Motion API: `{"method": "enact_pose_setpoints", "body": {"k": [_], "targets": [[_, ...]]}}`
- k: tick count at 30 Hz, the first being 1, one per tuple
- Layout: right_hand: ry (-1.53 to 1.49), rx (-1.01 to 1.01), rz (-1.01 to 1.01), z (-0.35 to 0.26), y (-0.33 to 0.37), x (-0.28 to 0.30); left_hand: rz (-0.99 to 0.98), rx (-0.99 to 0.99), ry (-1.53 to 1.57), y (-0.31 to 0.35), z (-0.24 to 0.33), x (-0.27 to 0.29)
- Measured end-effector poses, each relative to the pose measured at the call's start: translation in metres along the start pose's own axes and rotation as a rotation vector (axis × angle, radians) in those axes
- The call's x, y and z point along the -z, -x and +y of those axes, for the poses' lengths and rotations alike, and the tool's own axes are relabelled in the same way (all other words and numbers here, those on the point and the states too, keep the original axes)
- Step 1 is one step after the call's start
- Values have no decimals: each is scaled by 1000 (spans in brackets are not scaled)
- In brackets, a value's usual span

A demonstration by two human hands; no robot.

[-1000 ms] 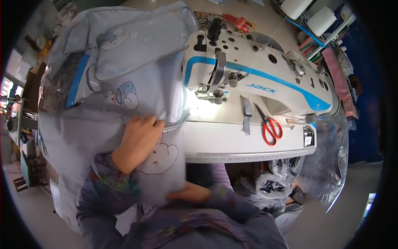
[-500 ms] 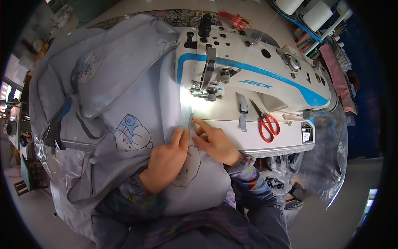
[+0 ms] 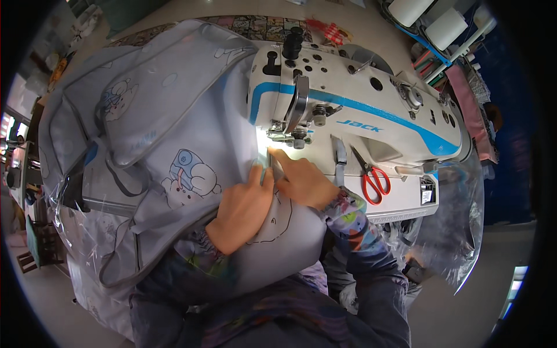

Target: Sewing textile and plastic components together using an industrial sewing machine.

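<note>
The large light-grey cloth with printed cartoon animals and dark-grey edging (image 3: 217,124) lies spread over the left part of the work surface, and its near portion hangs down in front of the person; its right margin reaches under the lit needle area of the white sewing machine with a blue stripe (image 3: 371,116); the person's left hand (image 3: 242,210) rests palm down upon this cloth, with its fingers stretched forward, close to the margin; whether these fingers pinch the cloth or only press it, I cannot tell; the person's right hand (image 3: 306,181) is just beside it, to the right, with the index finger extended toward the needle area and the other fingers bent; its grip is partly hidden, so I cannot tell if it holds the margin; between the fingertips of both hands there is a narrow dark strip (image 3: 270,159); to the right of the hands, on the white flat machine bed (image 3: 400,200), lie a short grey strap with a buckle (image 3: 340,156) and, near to it, the scissors with red handles (image 3: 369,169); two white thread cones (image 3: 445,28) stand beyond the machine, at upper right.
</note>
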State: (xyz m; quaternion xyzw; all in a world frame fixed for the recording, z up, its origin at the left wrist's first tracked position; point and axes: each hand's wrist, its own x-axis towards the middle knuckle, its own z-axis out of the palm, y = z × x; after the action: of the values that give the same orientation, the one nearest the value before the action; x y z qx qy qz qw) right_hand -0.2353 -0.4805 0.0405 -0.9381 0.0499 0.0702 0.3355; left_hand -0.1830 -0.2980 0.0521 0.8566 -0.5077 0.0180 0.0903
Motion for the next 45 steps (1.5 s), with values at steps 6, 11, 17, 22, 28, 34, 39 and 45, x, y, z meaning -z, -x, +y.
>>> {"method": "enact_pose_setpoints", "body": {"k": [6, 11, 17, 22, 28, 34, 39, 45], "targets": [[89, 52, -1, 6, -20, 14, 47, -4, -39, -20, -4, -4], [12, 52, 21, 14, -15, 18, 128, 10, -55, -31, -10, -11], [-73, 122, 192, 23, -5, 11, 201, -41, -53, -37, -26, -31], [-31, 22, 216, 21, -4, -2, 175, -146, -20, -49, -60, -23], [-138, 29, 445, -4, -7, -40, 276, -473, -92, -79, -139, -25], [-216, -71, 432, -6, -14, -45, 297, -380, -207, -86, -119, 13], [-328, -46, 408, -1, -15, -39, -123, -237, 983, 70, -26, 31], [-353, 25, 411, 5, -19, -47, -221, 667, 1233, 272, -61, -91]]}}
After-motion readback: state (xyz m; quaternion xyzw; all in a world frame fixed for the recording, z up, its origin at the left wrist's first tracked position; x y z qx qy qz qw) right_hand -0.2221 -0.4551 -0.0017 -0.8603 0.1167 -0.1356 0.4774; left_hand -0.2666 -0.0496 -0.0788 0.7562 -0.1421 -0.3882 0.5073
